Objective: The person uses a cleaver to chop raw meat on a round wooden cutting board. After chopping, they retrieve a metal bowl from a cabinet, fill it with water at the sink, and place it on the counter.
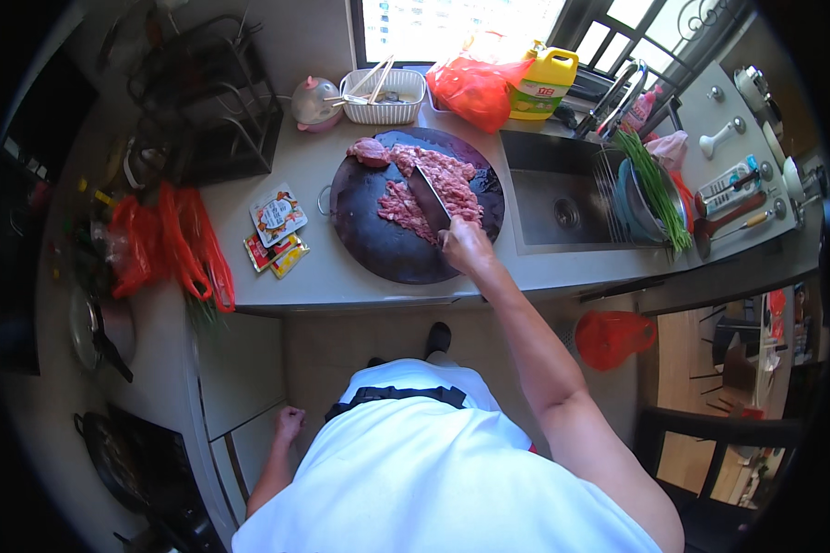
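Observation:
My right hand (465, 247) grips the handle of a cleaver (429, 199), whose dark blade slants across the minced meat. The minced raw meat (449, 176) is spread over the right half of a round dark chopping board (356, 231). At the board's upper left lies an unchopped lump of meat (370, 152). My left hand (290, 423) hangs low beside my body, away from the counter, its fingers curled with nothing visible in them. A metal ring handle (324, 200) sticks out from the board's left edge.
Seasoning packets (277, 252) lie left of the board, near red plastic bags (187, 242). Behind it stand a white basket (385, 110) with chopsticks, a red bag (474, 90) and a yellow detergent jug (543, 83). The steel sink (546, 186) and a bowl of green stalks (653, 193) are right.

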Demonstrator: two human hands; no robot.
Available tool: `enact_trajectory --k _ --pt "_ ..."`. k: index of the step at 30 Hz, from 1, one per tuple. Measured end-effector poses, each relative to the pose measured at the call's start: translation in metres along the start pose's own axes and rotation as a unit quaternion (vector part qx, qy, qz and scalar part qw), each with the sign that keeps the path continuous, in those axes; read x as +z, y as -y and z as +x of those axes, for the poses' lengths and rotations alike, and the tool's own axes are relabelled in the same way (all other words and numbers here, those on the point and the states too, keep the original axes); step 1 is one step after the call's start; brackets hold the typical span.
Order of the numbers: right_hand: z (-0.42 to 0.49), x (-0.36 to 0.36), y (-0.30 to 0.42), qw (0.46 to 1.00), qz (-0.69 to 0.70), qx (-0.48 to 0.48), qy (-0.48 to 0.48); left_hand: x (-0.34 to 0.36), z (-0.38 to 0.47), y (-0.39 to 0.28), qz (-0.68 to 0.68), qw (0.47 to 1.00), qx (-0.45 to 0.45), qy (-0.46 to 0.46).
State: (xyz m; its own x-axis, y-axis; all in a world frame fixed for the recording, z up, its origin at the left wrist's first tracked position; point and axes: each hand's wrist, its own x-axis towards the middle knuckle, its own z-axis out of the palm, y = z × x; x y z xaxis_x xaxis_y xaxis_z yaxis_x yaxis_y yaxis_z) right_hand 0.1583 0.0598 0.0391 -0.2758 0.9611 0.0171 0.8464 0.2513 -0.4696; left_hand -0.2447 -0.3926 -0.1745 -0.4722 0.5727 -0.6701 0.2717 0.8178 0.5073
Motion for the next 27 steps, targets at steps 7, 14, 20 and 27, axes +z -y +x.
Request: enact_trajectory --k 7,14,20,27 --pt "-0.005 -0.029 0.005 1.0 0.004 0.008 0.006 0.004 0.001 -0.032 -0.027 1.0 0.01 0.007" --pt "-0.008 -0.024 0.007 0.998 0.055 0.022 -0.004 0.004 -0.004 -0.053 0.046 0.998 0.043 0.008" --pt "-0.005 -0.026 0.002 1.0 0.011 -0.024 0.0 0.007 0.002 -0.07 0.046 0.998 0.034 -0.012" --pt "-0.003 -0.041 -0.008 0.999 0.051 0.01 -0.013 0.018 0.009 -0.095 0.035 0.996 0.071 -0.031"
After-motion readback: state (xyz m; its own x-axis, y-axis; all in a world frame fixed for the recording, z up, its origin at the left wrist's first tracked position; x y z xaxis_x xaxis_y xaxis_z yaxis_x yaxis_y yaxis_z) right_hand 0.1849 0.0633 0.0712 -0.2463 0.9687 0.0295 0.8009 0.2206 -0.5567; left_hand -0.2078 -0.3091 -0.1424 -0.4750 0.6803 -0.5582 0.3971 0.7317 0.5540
